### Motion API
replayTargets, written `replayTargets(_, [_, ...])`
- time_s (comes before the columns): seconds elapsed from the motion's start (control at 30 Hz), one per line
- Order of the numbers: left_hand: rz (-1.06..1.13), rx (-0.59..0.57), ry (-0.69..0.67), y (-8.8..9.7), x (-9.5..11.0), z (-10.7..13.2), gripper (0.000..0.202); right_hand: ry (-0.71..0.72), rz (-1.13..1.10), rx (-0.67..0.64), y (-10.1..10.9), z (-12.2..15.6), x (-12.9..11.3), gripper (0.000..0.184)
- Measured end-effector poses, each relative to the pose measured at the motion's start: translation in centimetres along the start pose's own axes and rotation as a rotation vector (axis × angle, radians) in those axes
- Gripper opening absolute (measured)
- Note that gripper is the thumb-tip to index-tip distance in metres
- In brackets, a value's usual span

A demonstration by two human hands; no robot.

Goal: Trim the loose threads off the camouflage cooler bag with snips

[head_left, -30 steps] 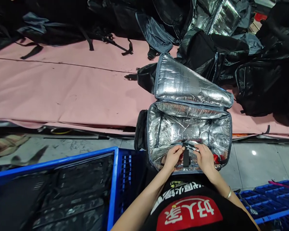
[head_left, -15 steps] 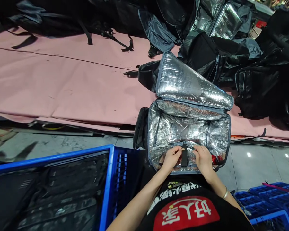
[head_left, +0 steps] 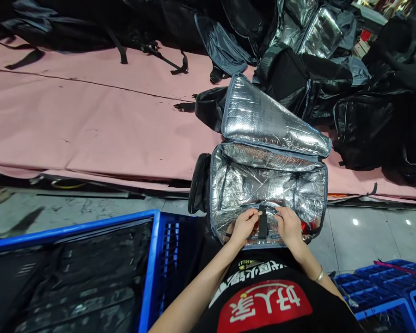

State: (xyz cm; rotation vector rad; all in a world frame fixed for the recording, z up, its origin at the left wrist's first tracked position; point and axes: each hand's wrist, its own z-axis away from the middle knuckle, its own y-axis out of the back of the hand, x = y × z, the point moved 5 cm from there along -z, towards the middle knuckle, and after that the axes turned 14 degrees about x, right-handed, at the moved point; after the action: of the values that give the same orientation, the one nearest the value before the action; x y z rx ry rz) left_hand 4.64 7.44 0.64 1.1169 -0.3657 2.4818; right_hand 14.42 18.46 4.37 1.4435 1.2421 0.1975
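Observation:
An open insulated bag [head_left: 266, 185] with silver foil lining rests against my body, its lid [head_left: 263, 120] flipped back onto the pink surface. My left hand [head_left: 243, 226] and my right hand [head_left: 289, 226] are both inside the bag's near wall, fingers pinched. Between them hangs a short black strap [head_left: 262, 223]. Each hand grips the lining or strap edge beside it. A small red item [head_left: 304, 226] shows just right of my right hand.
A pink cloth-covered table [head_left: 90, 125] stretches left. Several black and grey bags [head_left: 367, 106] are piled at the back and right. A blue plastic crate [head_left: 152, 259] with dark bags stands at lower left; more blue crates [head_left: 384, 291] at lower right. Tiled floor lies below.
The view has drifted slightly, so the bag and hands sit a little higher and further left. Both hands keep their pinch at the black strap; little else differs.

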Motion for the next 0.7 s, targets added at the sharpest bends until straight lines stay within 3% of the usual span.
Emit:
replayTargets(0.2, [-0.004, -0.019, 0.016, -0.1, -0.2, 0.0, 0.034, -0.013, -0.051, 0.118, 0.6, 0.3, 0.6, 0.025])
replayTargets(0.37, [0.015, -0.006, 0.049, -0.1, 0.0, 0.2, 0.033, 0.071, -0.084, 0.106, 0.8, 0.3, -0.1, 0.025])
replayTargets(0.7, [0.029, -0.006, 0.033, 0.0, -1.0, -0.8, 0.035, 0.086, 0.012, 0.09, 0.7, 0.3, -0.3, 0.023])
